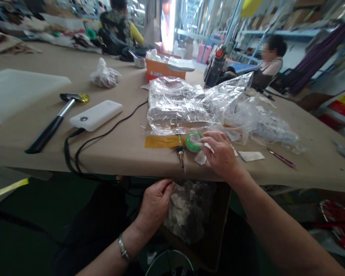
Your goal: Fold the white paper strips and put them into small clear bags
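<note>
My right hand [222, 154] is over the table's front part, thumb and forefinger drawn together at the right rim of a small round green container [191, 145]. Whether they pinch a small piece there, I cannot make out. Below the table edge, my left hand [156, 201] has thumb and forefinger pressed together; what lies between them is hidden. Beside it, a box holds a clear plastic bag [186, 211] with pale scraps. A soldering-iron-like tool [180, 151] lies left of the green container, its metal tip toward me, across an amber strip [162, 142]. White tags [251, 156] lie to the right.
Clear plastic packaging [178, 105] covers the table's middle. To the left are a hammer [57, 119], a white power bank [96, 115] with a black cable, and a knotted bag [105, 74]. Tweezers [281, 158] lie right. An orange box [163, 69] and bottle [215, 67] stand behind; two people sit beyond.
</note>
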Tool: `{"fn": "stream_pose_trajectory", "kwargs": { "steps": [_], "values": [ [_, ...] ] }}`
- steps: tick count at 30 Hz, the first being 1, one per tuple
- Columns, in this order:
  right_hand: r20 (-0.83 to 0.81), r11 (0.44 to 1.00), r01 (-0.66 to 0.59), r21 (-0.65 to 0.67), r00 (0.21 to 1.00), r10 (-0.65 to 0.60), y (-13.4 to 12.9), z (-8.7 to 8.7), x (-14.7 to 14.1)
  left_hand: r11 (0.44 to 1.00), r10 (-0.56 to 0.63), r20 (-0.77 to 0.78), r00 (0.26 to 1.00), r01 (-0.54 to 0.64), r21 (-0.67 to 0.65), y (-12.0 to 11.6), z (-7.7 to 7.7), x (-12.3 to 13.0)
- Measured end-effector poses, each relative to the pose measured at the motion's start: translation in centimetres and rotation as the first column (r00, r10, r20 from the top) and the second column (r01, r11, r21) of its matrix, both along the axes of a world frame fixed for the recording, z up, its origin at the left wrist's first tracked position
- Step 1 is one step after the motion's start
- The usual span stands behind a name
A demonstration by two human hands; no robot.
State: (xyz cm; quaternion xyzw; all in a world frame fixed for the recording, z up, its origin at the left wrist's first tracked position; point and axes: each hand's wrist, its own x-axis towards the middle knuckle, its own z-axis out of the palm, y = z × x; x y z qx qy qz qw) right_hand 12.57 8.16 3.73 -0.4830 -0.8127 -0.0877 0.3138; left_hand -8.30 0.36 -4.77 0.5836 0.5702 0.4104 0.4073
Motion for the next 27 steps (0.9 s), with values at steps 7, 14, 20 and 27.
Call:
{"fn": "stream_pose_trajectory", "kwargs": {
  "steps": [7, 14, 20, 27],
  "values": [
    [-0.013, 0.998, -0.045, -0.045, 0.999, 0.044, -3.5, -3.3, 2.1, 0.994, -0.076, 0.009, 0.997, 0.077, -0.072, -0.8, 0.1, 0.9],
    [-0.023, 0.996, -0.085, 0.021, 0.996, 0.086, -4.4, -5.6, 2.5, 0.978, -0.146, 0.073, 0.987, 0.155, -0.139, -1.3, 0.4, 2.6],
    [-0.174, 0.969, -0.231, 0.084, 0.954, 0.243, -6.4, -4.7, 2.6, 0.840, 0.026, 0.682, 0.731, 0.354, -0.411, -1.0, 2.8, 5.7],
    [-0.080, 0.915, -0.404, -0.002, 0.912, 0.403, -10.6, -4.4, 2.1, 0.795, 0.250, 0.876, 0.413, 0.429, -0.429, 0.1, 4.1, 8.3]
  ]
}}
